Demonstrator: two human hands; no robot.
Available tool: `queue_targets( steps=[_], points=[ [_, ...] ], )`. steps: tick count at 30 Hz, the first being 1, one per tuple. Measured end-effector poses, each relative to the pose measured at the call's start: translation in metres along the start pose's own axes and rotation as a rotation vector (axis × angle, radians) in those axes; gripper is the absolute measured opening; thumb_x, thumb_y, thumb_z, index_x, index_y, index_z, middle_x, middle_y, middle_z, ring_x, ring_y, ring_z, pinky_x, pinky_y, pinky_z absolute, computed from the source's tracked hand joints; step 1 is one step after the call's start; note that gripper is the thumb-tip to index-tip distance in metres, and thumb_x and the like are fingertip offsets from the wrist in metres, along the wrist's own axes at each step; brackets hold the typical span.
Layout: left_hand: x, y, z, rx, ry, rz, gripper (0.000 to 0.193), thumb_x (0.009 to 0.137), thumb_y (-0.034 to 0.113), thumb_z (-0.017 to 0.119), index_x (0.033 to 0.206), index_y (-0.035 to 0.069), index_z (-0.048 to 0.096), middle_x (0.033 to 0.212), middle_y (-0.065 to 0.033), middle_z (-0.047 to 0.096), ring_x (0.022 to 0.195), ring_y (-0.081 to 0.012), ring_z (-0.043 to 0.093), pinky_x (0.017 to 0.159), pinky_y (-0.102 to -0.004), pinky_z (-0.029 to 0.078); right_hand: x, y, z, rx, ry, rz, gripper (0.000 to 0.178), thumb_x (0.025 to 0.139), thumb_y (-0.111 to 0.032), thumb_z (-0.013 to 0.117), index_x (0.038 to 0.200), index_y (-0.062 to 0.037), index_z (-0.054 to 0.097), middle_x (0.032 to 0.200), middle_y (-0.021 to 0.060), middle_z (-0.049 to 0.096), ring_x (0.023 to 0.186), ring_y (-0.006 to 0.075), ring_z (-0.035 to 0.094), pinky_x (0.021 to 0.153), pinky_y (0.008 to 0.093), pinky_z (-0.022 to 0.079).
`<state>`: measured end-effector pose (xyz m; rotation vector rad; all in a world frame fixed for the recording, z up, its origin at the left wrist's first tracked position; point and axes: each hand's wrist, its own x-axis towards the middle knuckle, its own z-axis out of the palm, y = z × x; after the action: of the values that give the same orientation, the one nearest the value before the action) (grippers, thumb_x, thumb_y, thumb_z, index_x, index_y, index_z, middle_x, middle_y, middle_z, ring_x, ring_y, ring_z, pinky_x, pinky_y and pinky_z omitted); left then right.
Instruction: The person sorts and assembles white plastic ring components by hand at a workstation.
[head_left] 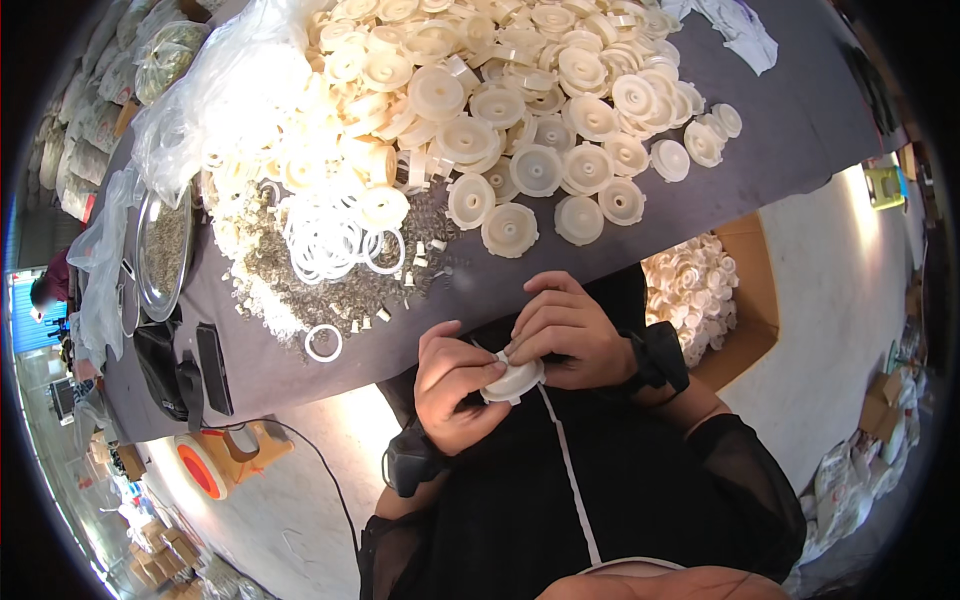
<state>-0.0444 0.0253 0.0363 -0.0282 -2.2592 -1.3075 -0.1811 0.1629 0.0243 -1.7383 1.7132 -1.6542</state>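
Observation:
Close to my body, just off the table's near edge, a round cream plastic cap point(515, 380) is held between both hands. My left hand point(452, 388) is closed around its left side, thumb and fingers on the rim. With fingers pinched at its upper part, my right hand point(562, 335) grips it too; whether a smaller piece sits under those fingertips I cannot tell. Ahead on the table lies a big heap of similar cream plastic caps point(535, 170). Left of it are white rings point(325, 240), one loose ring point(323, 343) near the edge, and many small springs point(375, 290).
A dark cloth covers the table point(740, 165). At its left lie a metal tray point(163, 255) of small parts, a black phone point(214, 370) and clear plastic bags point(225, 90). A cardboard box point(755, 290) of cream parts stands below the table to the right. A cable point(320, 455) hangs at left.

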Motion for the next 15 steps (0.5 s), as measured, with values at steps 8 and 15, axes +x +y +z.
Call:
queue_targets(
  steps=[8, 15],
  points=[
    [0.001, -0.001, 0.009, -0.289, 0.046, -0.266, 0.03, 0.058, -0.008, 0.066, 0.085, 0.003, 0.058, 0.089, -0.0092, 0.055, 0.079, -0.0197, 0.055, 0.075, -0.029, 0.043, -0.006, 0.012, 0.005, 0.069, 0.065, 0.041, 0.03, 0.06, -0.003, 0.072, 0.088, -0.0096, 0.06, 0.085, 0.0018, 0.057, 0.086, 0.0193, 0.054, 0.086, 0.0385, 0.04],
    [0.021, 0.001, 0.025, -0.636, 0.049, -0.362, 0.041, 0.068, -0.008, 0.062, 0.106, 0.001, 0.05, 0.099, -0.0112, 0.053, 0.089, -0.0182, 0.053, 0.082, -0.0294, 0.041, -0.02, 0.004, -0.002, 0.304, 0.185, 0.424, 0.022, 0.074, -0.006, 0.068, 0.094, -0.0037, 0.058, 0.088, 0.0052, 0.059, 0.081, 0.0172, 0.057, 0.072, 0.0293, 0.046]
  ],
)
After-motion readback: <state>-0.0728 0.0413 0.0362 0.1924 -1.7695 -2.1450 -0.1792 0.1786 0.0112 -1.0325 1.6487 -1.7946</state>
